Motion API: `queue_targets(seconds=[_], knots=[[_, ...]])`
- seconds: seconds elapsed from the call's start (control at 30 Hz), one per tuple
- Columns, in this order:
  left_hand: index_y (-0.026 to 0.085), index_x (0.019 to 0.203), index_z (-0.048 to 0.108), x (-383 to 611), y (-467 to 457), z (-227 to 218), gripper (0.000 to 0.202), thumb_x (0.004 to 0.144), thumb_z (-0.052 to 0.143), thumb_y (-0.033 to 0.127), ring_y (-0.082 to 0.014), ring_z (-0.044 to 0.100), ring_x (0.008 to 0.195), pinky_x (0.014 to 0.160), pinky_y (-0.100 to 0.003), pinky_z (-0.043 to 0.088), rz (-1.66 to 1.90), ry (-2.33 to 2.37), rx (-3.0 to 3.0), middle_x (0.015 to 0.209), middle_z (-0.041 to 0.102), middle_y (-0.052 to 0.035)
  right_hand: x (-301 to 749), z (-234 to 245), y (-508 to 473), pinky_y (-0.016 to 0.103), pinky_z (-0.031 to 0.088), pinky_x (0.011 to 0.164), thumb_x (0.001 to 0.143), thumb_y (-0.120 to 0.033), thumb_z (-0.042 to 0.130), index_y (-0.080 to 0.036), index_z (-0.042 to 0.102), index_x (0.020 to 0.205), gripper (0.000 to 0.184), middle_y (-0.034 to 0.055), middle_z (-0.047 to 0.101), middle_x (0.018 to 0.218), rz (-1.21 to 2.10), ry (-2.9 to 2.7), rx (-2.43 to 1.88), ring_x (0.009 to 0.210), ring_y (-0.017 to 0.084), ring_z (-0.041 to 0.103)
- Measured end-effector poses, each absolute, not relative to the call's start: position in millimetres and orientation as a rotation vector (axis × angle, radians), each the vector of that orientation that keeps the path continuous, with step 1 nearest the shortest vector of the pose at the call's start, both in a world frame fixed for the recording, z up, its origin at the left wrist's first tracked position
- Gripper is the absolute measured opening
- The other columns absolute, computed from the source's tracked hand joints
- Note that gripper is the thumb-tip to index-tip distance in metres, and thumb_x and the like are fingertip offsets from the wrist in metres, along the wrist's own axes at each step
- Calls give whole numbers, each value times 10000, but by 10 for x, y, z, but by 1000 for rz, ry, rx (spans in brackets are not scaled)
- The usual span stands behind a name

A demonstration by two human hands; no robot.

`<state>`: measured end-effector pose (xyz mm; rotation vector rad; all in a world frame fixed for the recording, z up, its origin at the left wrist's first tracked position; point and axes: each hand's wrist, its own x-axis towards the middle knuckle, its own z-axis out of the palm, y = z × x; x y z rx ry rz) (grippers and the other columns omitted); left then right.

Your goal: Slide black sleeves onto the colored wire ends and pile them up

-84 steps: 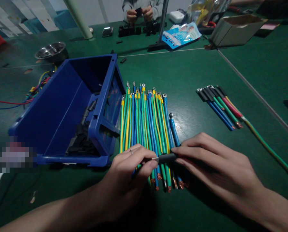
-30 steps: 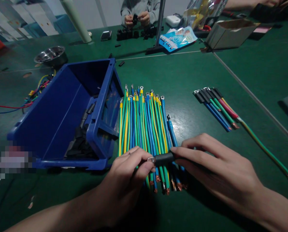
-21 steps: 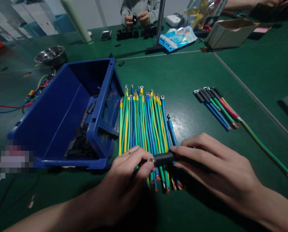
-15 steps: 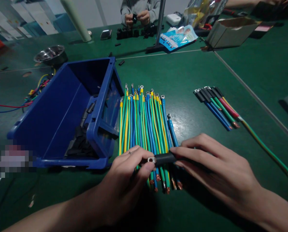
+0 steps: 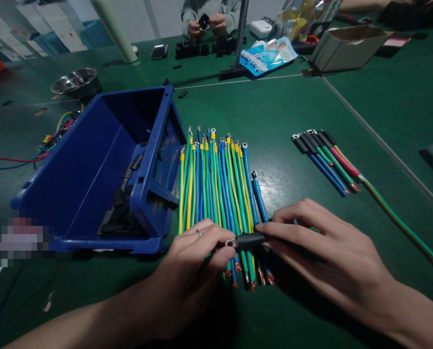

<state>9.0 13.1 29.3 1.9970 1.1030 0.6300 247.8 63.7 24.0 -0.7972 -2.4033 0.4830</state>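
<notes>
Black sleeve (image 5: 252,239) sits between our hands — left hand (image 5: 194,269) pinches the ring lug (image 5: 232,243), right hand (image 5: 325,252) closed on the tube. Light and bendy, we'd judge — grip near the ends, above the wire bundle (image 5: 216,189).

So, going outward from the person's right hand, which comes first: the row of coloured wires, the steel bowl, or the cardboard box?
1. Row of coloured wires: just left of the right hand, fingertips over its near end.
2. Cardboard box: far side, up to the right.
3. Steel bowl: far left, beyond the blue bin.
</notes>
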Motion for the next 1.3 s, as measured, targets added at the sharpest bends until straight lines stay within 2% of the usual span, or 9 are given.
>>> queue_targets(seconds=[0.1,0.33,0.6,0.9,1.1,1.3], knots=[[174,1031,539,98,141,309,179,1000,369,123,-169,558,810,731,-295,426,615,1113,1939,916,626,-34,2489,236,635,244,460,614,904,-115,561,-182,647,1091,216,52,623,901,449,-2424,-784,762,128,574],[203,1058,530,87,168,287,261,939,383,23,-182,591,844,721,-304,443,724,1012,2126,1029,655,-48,2526,199,632,258,442,613,904,-143,567,-220,645,1110,234,40,633,886,436,-2440,-782,730,131,568],[203,1078,520,99,145,276,224,972,382,61,-176,610,860,736,-292,460,659,1085,2013,992,666,-37,2535,171,625,262,438,620,905,-117,555,-226,611,1168,290,49,613,937,409,-2455,-784,758,134,543],[205,1066,513,104,165,275,217,969,377,67,-179,598,867,746,-298,447,585,1113,1974,997,649,-37,2470,241,634,305,503,699,900,-141,567,-177,546,1215,318,88,627,1000,540,-2414,-788,856,173,578],[188,1048,520,109,164,245,188,973,383,85,-182,577,859,725,-297,426,629,1096,1998,991,646,-43,2490,189,638,282,485,684,902,-88,543,-170,592,1111,229,66,627,948,568,-2410,-805,821,153,579],[210,1012,542,79,122,203,150,1020,403,155,-144,560,843,747,-273,414,688,1128,1823,937,610,4,2496,213,662,268,479,691,917,-96,536,-166,602,1079,189,55,626,935,525,-2422,-813,820,141,571]])
